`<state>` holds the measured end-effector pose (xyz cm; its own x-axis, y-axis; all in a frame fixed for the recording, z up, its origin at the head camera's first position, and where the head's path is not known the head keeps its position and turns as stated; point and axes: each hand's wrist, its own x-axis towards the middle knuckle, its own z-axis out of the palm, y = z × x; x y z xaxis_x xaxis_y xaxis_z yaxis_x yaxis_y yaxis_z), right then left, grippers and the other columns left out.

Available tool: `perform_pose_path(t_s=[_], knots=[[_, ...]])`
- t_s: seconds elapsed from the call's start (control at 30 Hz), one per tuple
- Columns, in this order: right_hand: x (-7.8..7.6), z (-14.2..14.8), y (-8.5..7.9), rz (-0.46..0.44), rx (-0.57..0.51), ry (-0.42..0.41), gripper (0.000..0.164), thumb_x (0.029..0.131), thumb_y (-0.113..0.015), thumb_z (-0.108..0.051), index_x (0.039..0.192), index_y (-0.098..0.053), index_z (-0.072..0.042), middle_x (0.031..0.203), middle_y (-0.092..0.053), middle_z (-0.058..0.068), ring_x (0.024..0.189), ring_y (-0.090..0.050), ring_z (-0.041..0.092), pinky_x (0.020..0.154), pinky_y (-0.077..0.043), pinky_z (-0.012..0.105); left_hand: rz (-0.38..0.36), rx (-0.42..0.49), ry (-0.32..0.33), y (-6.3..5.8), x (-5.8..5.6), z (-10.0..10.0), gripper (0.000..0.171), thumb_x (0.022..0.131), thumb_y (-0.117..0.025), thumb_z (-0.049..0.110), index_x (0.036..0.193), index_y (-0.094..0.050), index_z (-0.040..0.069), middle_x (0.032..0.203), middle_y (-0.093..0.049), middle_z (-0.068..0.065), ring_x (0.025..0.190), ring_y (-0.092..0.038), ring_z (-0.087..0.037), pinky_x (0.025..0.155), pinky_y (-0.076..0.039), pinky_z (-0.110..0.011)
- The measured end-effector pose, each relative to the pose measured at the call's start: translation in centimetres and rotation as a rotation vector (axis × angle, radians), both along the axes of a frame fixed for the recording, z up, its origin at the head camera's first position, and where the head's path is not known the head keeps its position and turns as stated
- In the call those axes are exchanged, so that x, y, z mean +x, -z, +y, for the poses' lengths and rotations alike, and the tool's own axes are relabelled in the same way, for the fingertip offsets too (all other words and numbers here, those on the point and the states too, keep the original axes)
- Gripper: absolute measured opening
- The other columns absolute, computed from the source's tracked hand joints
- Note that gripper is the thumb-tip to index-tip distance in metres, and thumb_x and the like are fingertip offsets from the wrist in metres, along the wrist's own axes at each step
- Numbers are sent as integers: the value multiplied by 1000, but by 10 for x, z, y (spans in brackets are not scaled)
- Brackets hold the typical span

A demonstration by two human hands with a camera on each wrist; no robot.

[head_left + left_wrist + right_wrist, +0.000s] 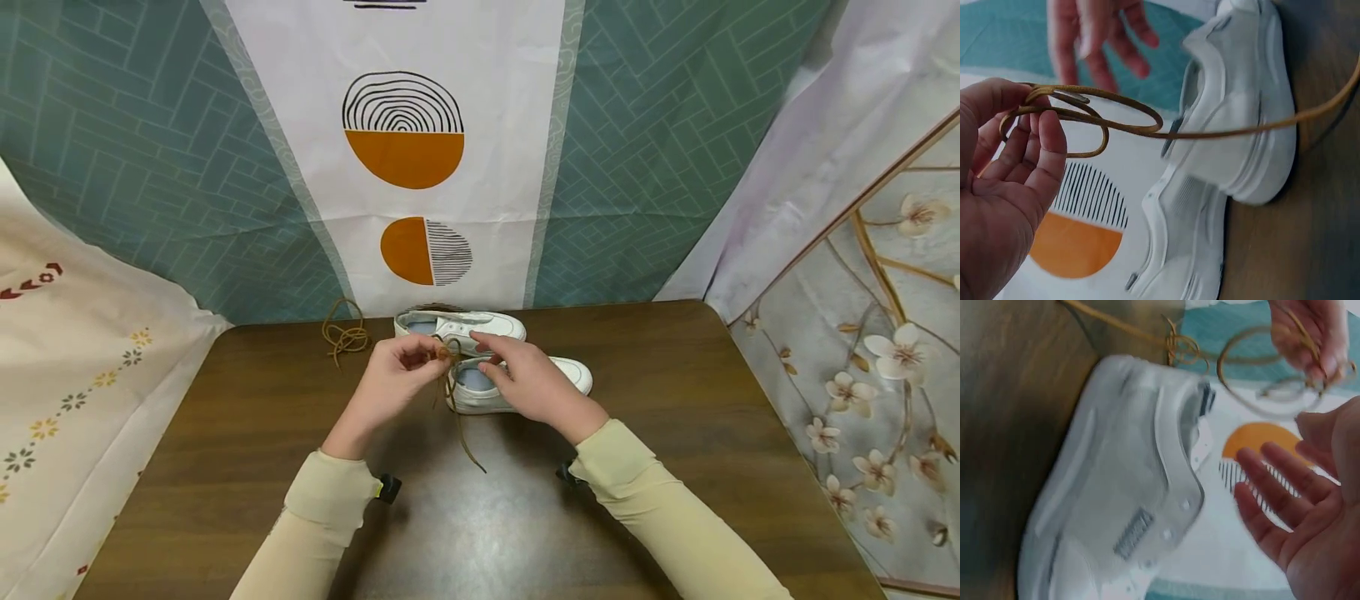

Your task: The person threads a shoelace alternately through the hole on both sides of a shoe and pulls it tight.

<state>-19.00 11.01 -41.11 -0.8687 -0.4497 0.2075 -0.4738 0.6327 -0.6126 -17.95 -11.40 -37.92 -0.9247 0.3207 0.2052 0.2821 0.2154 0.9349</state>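
My left hand (401, 371) pinches a looped brown shoelace (1104, 115) between thumb and fingers. One end of the lace hangs down toward the table. Close by on the right, my right hand (528, 379) is held with its fingers spread and nothing in them; the right wrist view shows its bare palm (1316, 512). Beneath the hands stand two white shoes, the nearer shoe (480, 400) partly covered by my right hand and the farther shoe (487, 323) behind it. Eyelets without lace show on the nearer shoe in the right wrist view.
A second brown lace (347, 337) lies in a loose tangle at the table's back left. The brown wooden table (675, 433) meets a patterned cloth backdrop (637, 167) right behind the shoes. Flowered panels (885, 400) border the right side.
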Motion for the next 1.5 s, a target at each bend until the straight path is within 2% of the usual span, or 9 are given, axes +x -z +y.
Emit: perform_pose_path(t_s=[0.13,0.33,0.4,0.53,0.63,0.93,1.03,1.23,1.5], knots=[[4,-7,6,-7,-12,-19,54,92,-59,-30,141,-38,-28,132,-52,-6,96,-59,8,78,-49,28,-18,13,45,3,0,10,12,84,-66,3,94,-67,-4,90,-66,-14,74,-64,-22,67,-53,-24],[-1,-12,17,-73,39,-1,81,76,-72,-49,144,-32,-30,134,-40,-4,99,-53,14,78,-47,30,-41,41,72,-1,1,14,10,84,-67,5,93,-67,1,89,-66,-6,73,-63,-12,69,-53,-25],[-3,-14,20,-64,64,-30,68,77,-71,-49,136,-45,-28,130,-45,-7,104,-53,13,85,-46,31,-40,52,80,-3,2,15,10,84,-67,5,93,-67,1,88,-66,-7,73,-63,-11,68,-53,-25],[-4,-17,22,-30,63,-95,16,86,-65,-37,98,-64,-26,98,-61,-11,100,-56,15,85,-45,31,-10,48,45,-8,3,12,9,84,-66,4,92,-67,1,87,-66,-12,70,-61,-13,64,-51,-24],[-2,-15,21,-70,21,-80,9,90,-61,-33,83,-60,-27,84,-60,-12,85,-57,14,74,-43,29,27,18,-36,-9,2,6,8,84,-66,5,91,-67,1,86,-67,-14,69,-60,-14,63,-51,-23],[-3,6,16,-336,-170,-57,22,95,-54,-32,92,-62,-12,63,-51,-2,55,-42,10,51,-37,25,117,-87,-317,-3,-4,-19,10,81,-65,0,89,-69,-2,82,-68,-16,69,-60,-16,63,-49,-18],[-5,15,16,-344,-142,-59,23,94,-54,-31,91,-64,-10,60,-45,-4,53,-39,9,49,-35,24,140,-147,-426,12,-13,-29,9,81,-66,6,88,-71,6,80,-69,-7,67,-60,-14,62,-48,-18],[-7,33,10,-338,-36,-43,19,95,-53,-26,94,-67,-13,70,-56,-2,62,-46,12,55,-38,26,150,-304,-621,35,-24,-50,9,78,-65,14,84,-71,16,72,-66,1,63,-57,-12,55,-44,-23],[-6,40,4,-307,30,-5,18,95,-53,-13,105,-68,-13,84,-66,-1,65,-50,10,58,-41,24,21,-502,-712,55,-21,-70,12,80,-59,16,84,-69,12,74,-66,-4,66,-59,-20,58,-44,-30]])
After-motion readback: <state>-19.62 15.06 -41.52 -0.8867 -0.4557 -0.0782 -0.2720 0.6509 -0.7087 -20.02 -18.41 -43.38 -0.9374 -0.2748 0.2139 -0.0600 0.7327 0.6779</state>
